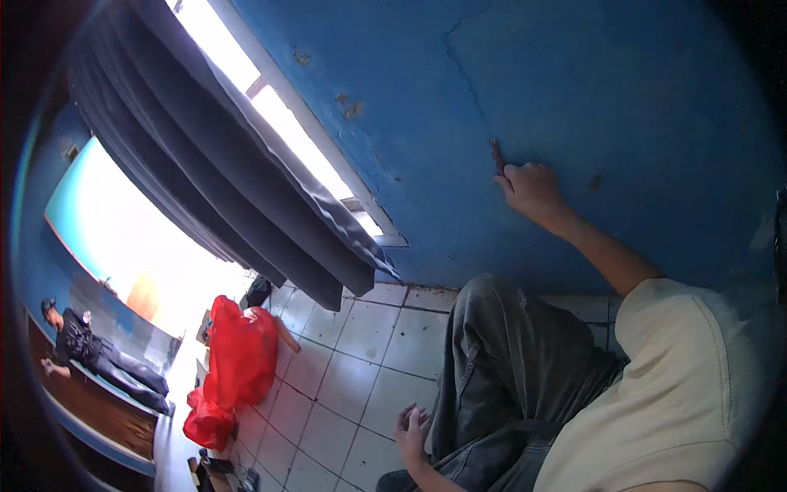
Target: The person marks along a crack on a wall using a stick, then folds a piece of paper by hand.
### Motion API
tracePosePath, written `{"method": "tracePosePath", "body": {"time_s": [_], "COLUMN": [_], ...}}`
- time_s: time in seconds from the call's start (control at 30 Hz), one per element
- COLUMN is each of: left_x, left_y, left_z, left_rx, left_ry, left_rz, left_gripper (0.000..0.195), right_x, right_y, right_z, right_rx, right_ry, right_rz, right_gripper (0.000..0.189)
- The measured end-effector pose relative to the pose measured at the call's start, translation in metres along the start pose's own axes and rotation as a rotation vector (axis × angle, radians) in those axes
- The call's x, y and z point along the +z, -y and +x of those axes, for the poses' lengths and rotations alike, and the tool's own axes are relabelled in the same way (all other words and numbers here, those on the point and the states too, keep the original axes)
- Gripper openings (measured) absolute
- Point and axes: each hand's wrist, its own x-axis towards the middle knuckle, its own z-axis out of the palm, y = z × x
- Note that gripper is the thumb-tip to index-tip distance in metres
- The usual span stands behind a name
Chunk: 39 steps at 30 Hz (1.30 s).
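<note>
Against the blue wall [615, 92], my right hand [532, 187] grips a thin reddish-brown tool [497, 157], its kind too small to tell. The tool's tip is at the lower end of a dark crack [464, 74] in the paint. Low down beside my bent leg in dark jeans [516, 357], my left hand [413, 427] hangs over the tiled floor, its fingers loosely curled and nothing visible in it.
A dark curtain [233, 160] hangs by a white-framed window [295, 129]. Red plastic bags [243, 350] lie on the white tiles [344, 381], with dark small items [218, 467] below them. A person in dark clothes [92, 344] is at the far left. Worn patches [351, 109] mark the wall.
</note>
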Motion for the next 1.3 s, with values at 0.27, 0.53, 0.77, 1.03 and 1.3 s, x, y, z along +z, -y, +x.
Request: {"method": "tracePosePath", "body": {"time_s": [0.27,0.53,0.77,1.03,1.3], "left_x": [-0.005,0.001,-0.011,-0.003,-0.004], "left_y": [0.006,-0.003,-0.002,-0.005,-0.009], "left_z": [0.0,-0.006,-0.01,-0.011,-0.013], "left_rx": [0.065,0.144,0.12,0.13,0.153], "left_ry": [0.001,0.001,-0.032,0.012,0.027], "left_rz": [0.064,0.028,0.045,0.044,0.027], "left_gripper": [0.027,0.028,0.027,0.03,0.031], "right_x": [0.005,0.011,-0.022,0.015,0.026], "right_y": [-0.006,-0.002,0.011,0.01,0.01], "right_z": [0.002,-0.017,0.011,-0.007,-0.021], "right_rx": [-0.004,-0.034,-0.048,-0.026,-0.046], "right_ry": [0.013,0.109,-0.172,0.076,0.217], "right_rz": [0.15,0.196,0.3,0.161,0.108], "right_gripper": [0.025,0.028,0.03,0.028,0.026]}}
